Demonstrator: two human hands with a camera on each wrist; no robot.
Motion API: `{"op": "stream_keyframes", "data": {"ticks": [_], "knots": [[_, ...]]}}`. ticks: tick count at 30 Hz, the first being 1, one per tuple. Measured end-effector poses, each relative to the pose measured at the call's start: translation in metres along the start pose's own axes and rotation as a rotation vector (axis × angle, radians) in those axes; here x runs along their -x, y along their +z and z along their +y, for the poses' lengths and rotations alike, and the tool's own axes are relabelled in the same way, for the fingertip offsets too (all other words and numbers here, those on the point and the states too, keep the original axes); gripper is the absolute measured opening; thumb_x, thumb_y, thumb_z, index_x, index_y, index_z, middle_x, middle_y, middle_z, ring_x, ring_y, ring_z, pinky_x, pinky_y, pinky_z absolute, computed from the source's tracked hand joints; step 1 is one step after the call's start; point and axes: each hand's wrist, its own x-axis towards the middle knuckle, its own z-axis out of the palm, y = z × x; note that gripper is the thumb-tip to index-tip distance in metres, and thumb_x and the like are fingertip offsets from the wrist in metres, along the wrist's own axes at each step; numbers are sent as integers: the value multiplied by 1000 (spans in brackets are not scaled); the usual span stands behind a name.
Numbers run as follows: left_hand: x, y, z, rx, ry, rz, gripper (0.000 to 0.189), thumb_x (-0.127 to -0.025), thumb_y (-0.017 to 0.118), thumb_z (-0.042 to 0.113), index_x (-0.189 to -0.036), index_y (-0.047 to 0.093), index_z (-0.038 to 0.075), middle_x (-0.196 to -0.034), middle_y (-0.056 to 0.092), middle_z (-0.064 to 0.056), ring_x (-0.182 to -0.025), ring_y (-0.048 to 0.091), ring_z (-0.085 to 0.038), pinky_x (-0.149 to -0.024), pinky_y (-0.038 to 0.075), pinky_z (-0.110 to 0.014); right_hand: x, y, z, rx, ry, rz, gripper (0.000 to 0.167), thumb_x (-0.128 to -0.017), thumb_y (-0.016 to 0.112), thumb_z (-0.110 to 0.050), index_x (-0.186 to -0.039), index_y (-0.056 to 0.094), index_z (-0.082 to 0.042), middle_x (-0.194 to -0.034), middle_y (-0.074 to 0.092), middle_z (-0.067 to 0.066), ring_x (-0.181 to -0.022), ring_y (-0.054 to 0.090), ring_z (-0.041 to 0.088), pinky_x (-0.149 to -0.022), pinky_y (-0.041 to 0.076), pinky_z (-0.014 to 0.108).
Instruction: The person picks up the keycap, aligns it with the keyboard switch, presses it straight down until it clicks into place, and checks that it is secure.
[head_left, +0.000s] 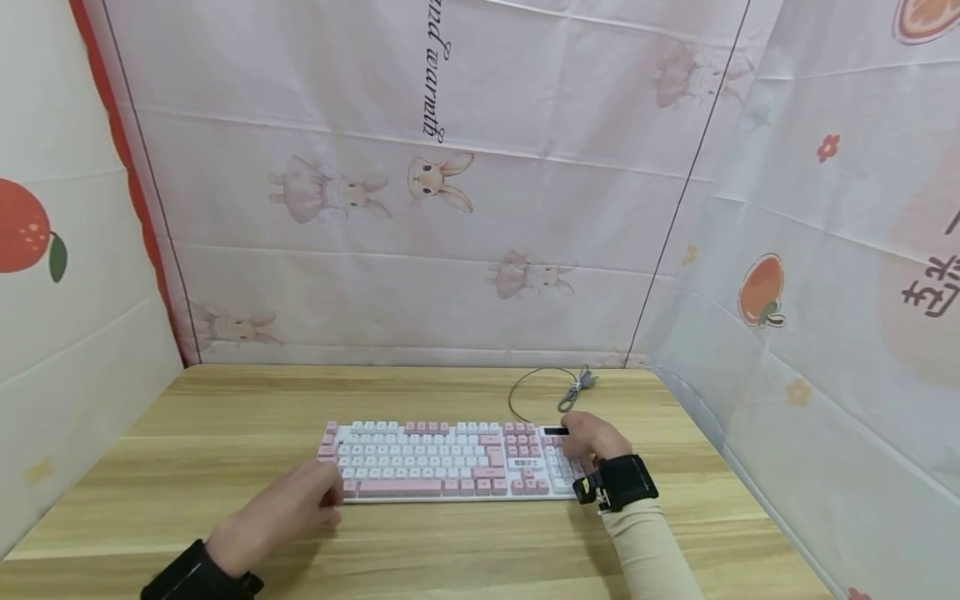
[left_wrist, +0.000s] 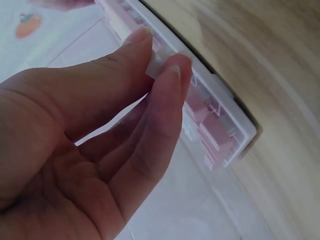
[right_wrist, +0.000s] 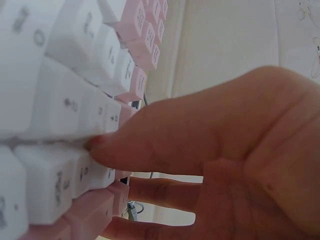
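Observation:
A white and pink keyboard lies on the wooden table, its long side facing me. My left hand is at its near left corner. In the left wrist view the thumb and fingertips pinch a small white piece, shaped like a keycap, close over the row of pink keys. My right hand holds the right end of the keyboard. The right thumb lies on the white number keys, while the fingers reach behind the pink keys at the edge.
A grey cable, bundled with a tie, lies behind the keyboard's right end. The wooden table extends around the keyboard. Printed cloth hangs at the back and on both sides.

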Motion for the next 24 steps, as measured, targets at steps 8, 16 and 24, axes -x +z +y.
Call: {"op": "stream_keyframes", "data": {"ticks": [8, 16, 24], "knots": [[-5, -4, 3, -49, 65, 78, 16, -82, 83, 5, -85, 68, 9, -78, 60, 6, -70, 46, -3, -61, 40, -22, 1, 0, 0, -4, 5, 0, 33, -89, 63, 0, -121, 65, -1, -108, 66, 12, -85, 62, 26, -58, 55, 39], [-7, -10, 4, -66, 80, 96, 14, -81, 82, 2, -88, 74, 10, -82, 66, 5, -74, 49, -4, -64, 44, -23, -3, 0, -1, -8, 21, -9, 39, -90, 64, 0, -129, 64, -1, -116, 66, 15, -86, 63, 26, -56, 55, 37], [-7, -13, 5, -95, 33, 110, 21, -81, 78, -6, -87, 74, 13, -85, 66, 5, -80, 53, -8, -71, 50, -29, -4, 1, 1, 1, 27, -2, 38, -90, 64, -1, -128, 64, -1, -117, 67, 14, -86, 63, 26, -57, 55, 37]]}}
